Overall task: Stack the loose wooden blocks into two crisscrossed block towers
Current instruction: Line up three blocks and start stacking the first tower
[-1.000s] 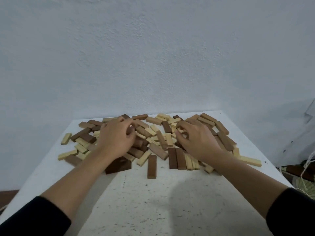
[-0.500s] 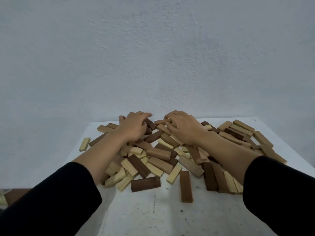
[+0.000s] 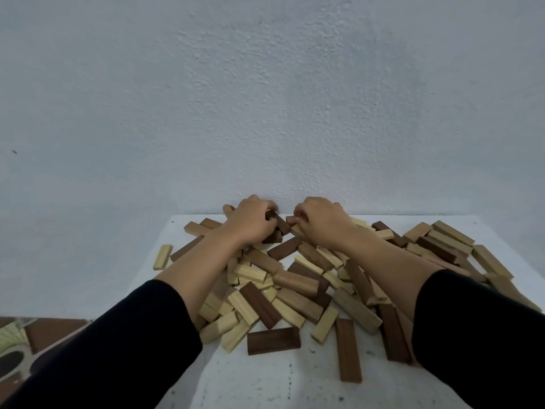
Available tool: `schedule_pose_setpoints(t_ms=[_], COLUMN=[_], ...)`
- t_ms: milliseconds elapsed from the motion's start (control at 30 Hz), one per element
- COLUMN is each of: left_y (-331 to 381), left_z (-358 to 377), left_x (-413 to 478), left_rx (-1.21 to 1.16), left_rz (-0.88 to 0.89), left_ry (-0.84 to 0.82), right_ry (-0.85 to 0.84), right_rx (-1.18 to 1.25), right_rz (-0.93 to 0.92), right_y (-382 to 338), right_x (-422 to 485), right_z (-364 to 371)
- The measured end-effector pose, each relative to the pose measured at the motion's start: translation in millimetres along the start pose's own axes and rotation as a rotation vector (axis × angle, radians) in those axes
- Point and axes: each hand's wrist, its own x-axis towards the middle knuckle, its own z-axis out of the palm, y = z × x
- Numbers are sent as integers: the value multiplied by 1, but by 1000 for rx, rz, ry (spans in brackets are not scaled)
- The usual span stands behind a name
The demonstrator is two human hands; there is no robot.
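Across the white surface (image 3: 265,385) I see the loose wooden blocks (image 3: 295,283) in one low heap, pale, tan and dark brown, lying at all angles and overlapping. One pale block (image 3: 162,257) sits apart at far left. Both arms reach to the heap's far edge by the wall (image 3: 265,113). Left hand (image 3: 250,224): fingers curled round a dark block (image 3: 278,221). Right hand (image 3: 323,224): fingers curled, pinching the end of a brown block (image 3: 290,220). Hands near each other, knuckles up.
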Motion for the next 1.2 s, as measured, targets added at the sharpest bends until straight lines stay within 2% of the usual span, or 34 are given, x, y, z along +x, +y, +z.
schedule_pose_setpoints(t_ms=[400, 600, 700, 933, 1067, 1200], left_y=[16, 25, 30, 42, 41, 34], left_z=[-22, -43, -59, -65, -45, -22], left_x=[-23, -54, -85, -177, -221, -248], left_rx=[-267, -438, -523, -636, -609, -508], left_rz=[59, -4, 2, 64, 78, 114], left_ry=[193, 298, 321, 122, -12, -69], right_ry=[151, 357, 372, 239, 121, 95], right_rx=[225, 387, 470, 724, 778, 765], right_rz=[-2, -37, -35, 6, -103, -177], right_y=[-1, -8, -18, -34, -49, -59], right_x=[-16, -41, -69, -154, -202, -228], right_z=[0, -14, -28, -45, -46, -32])
